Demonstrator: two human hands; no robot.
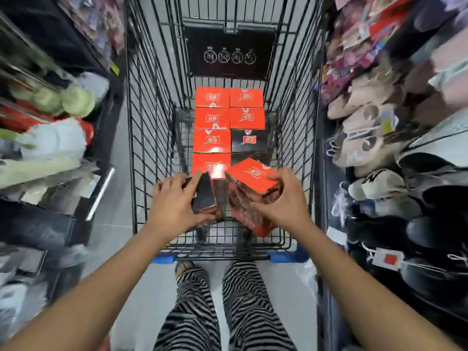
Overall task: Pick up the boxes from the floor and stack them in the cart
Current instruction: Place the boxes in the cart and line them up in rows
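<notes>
Cart (141, 122) mostly filled, near end open.
Left hand (174, 203) grips black box (206, 196); right hand (281, 198) grips red box (253, 181).

Box (212, 97) labels, cart panel (229, 57) icon captions blurred; nothing legible.

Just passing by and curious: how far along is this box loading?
Done: seven boxes lie flat in two rows on the cart floor, six red, one black. In hand: the left hand grips a dark box, the right hand a red box, both held above the cart's near end. What remains on the floor is out of view.
</notes>
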